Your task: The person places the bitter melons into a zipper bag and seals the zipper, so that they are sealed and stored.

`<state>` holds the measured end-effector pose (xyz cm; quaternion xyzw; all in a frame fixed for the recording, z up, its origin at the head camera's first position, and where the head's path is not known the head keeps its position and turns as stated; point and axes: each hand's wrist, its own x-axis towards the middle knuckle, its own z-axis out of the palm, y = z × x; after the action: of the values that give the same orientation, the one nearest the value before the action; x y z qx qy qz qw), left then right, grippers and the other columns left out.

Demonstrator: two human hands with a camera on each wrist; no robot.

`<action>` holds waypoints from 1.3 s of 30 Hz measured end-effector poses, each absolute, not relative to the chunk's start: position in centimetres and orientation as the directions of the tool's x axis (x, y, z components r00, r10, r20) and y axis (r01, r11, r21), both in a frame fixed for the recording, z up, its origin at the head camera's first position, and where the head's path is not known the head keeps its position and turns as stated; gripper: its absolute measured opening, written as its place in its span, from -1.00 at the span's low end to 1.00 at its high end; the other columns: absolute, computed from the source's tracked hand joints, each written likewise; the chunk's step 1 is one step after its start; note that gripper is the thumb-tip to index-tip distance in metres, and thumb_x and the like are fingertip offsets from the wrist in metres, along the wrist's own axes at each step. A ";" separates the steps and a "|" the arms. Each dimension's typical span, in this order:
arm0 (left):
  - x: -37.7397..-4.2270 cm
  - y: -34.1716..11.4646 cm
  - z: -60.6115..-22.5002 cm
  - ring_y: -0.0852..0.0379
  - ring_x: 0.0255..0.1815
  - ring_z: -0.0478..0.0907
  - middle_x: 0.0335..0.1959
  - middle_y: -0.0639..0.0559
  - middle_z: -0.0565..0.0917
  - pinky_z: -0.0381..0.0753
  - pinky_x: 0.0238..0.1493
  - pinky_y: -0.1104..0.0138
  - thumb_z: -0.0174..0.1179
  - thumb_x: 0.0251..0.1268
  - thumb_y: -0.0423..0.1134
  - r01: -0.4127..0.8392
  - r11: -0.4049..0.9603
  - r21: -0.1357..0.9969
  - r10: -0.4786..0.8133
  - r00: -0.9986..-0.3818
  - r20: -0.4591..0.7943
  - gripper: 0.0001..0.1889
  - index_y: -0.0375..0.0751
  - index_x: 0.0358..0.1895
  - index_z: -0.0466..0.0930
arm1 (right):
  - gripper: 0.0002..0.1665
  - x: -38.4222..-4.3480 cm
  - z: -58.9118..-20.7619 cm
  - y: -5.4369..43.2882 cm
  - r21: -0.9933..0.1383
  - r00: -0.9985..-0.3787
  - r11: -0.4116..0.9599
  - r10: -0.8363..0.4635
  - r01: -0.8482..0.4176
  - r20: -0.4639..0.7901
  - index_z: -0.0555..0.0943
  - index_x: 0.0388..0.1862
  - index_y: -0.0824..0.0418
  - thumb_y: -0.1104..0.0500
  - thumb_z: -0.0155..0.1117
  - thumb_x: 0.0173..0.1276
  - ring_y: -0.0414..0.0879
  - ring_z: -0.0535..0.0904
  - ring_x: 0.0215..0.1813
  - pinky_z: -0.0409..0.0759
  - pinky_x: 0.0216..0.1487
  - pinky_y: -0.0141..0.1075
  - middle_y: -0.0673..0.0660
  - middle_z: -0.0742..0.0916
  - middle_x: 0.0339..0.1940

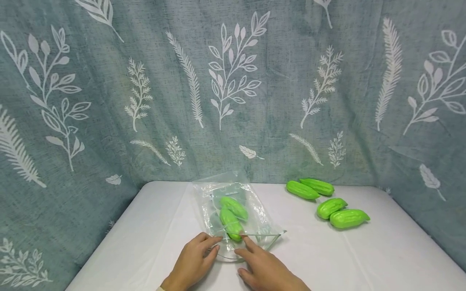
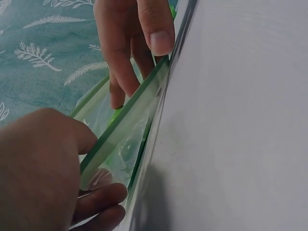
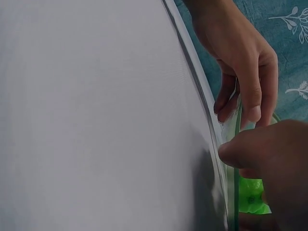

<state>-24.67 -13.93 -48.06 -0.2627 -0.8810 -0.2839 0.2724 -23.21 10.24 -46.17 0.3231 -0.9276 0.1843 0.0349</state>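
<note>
A clear plastic zip bag with a green-edged mouth lies on the white table, its mouth toward me. Inside it are two bright green, ridged vegetables that look like bitter melons. My left hand pinches the left part of the bag's mouth, thumb and fingers on either side of the plastic in the right wrist view. On the right side, my right hand has its fingers spread at the mouth. In the left wrist view those fingers reach past the green rim into the bag, while the thumb stays outside.
Several more green bitter melons lie at the right and back right of the white table. A blue-green curtain with white leaf prints hangs behind and along both sides of the table.
</note>
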 end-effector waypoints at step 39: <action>-24.9 -13.5 -48.8 0.41 -0.35 0.51 -0.23 0.11 0.65 0.60 -0.32 0.50 0.43 0.13 -0.36 0.584 0.646 0.491 0.246 -0.769 0.590 -0.53 -0.18 0.17 0.65 | -0.75 -24.1 -45.8 19.9 -0.375 -0.669 0.594 -0.409 -0.712 0.621 0.73 -0.09 0.12 0.32 0.42 0.26 -0.31 0.62 -0.20 0.66 -0.22 -0.30 -0.12 0.74 -0.18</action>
<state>-24.86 -13.48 -48.82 -0.2374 -0.8741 -0.3470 0.2431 -24.06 19.87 -45.76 0.3261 -0.8589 0.3109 0.2435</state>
